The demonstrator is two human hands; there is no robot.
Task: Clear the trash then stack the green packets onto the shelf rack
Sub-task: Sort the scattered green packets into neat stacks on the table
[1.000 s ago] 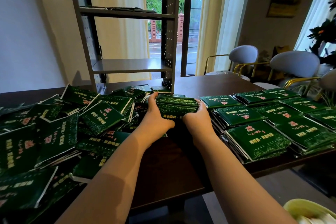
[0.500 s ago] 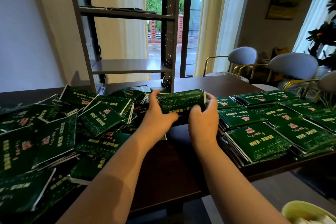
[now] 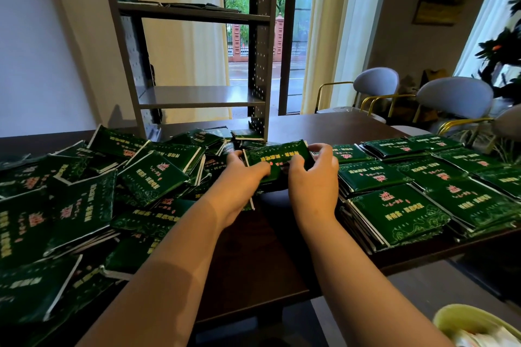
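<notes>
Both hands hold a bundle of green packets [image 3: 277, 153] a little above the dark table [image 3: 262, 262], its printed face tipped toward me. My left hand [image 3: 242, 175] grips the bundle's left end. At the right end my right hand [image 3: 314, 177] curls its fingers over the top edge. Behind the bundle stands the grey shelf rack [image 3: 197, 96], whose middle shelf is bare. A loose heap of green packets [image 3: 84, 200] covers the table's left side. Neat stacks of packets [image 3: 417, 200] lie on the right.
A few flat packets lie on the rack's top shelf [image 3: 186, 5]. Grey chairs [image 3: 454, 98] stand behind the table at right. A pale green bin [image 3: 479, 327] with trash shows at the bottom right corner. A plant [image 3: 504, 59] stands by the right window.
The bundle has been lifted off the table and turned so its printed face tilts toward me. Both hands rose with it, still gripping its ends.
</notes>
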